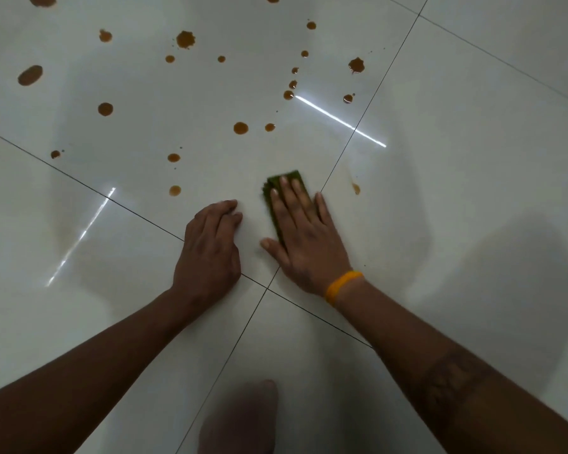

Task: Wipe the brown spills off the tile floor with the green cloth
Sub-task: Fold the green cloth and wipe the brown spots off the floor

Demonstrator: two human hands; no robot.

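My right hand lies flat, fingers spread, pressing the folded green cloth onto the glossy white tile floor; only the cloth's far end and left edge show past the fingers. My left hand rests on the floor just left of it, fingers curled under, holding nothing. Several brown spills dot the tile beyond the hands: one close ahead on the left, a round one further out, a large blotch at the back. A thin brown smear sits just right of the cloth.
Dark grout lines cross under my hands, meeting near my right wrist. My knee or foot shows at the bottom centre. A yellow band circles my right wrist. Light streaks reflect off the tiles.
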